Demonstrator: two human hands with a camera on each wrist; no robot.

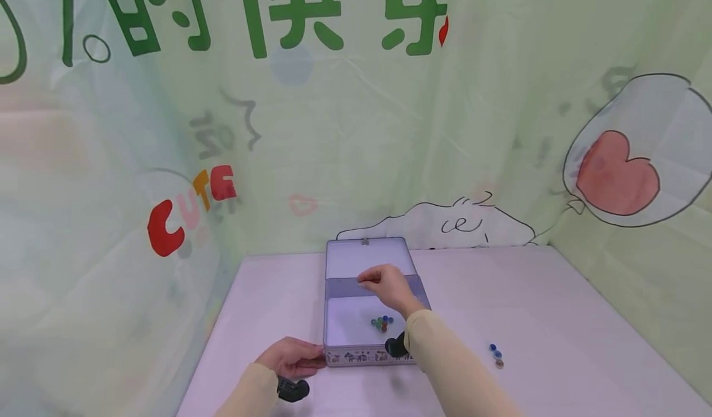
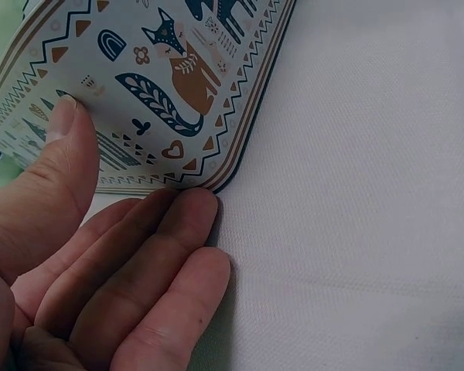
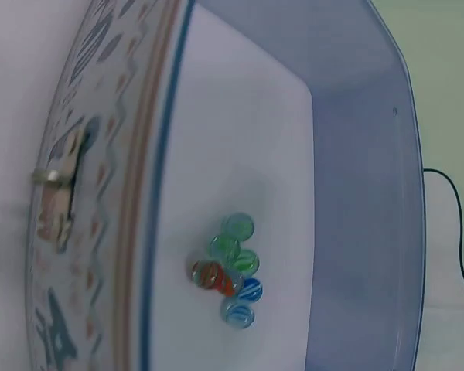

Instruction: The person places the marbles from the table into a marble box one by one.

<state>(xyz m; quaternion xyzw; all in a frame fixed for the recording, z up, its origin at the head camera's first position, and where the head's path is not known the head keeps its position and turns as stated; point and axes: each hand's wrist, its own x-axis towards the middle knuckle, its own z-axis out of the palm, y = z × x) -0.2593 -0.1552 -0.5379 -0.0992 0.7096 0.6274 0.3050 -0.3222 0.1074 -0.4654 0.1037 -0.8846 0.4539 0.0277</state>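
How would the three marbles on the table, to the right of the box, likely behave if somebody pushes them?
The three marbles would probably roll easily, being round on a flat table. Pushing one may nudge the others, since they lie close together. They may also be slippery: the similar balls inside the box look smooth and glassy.
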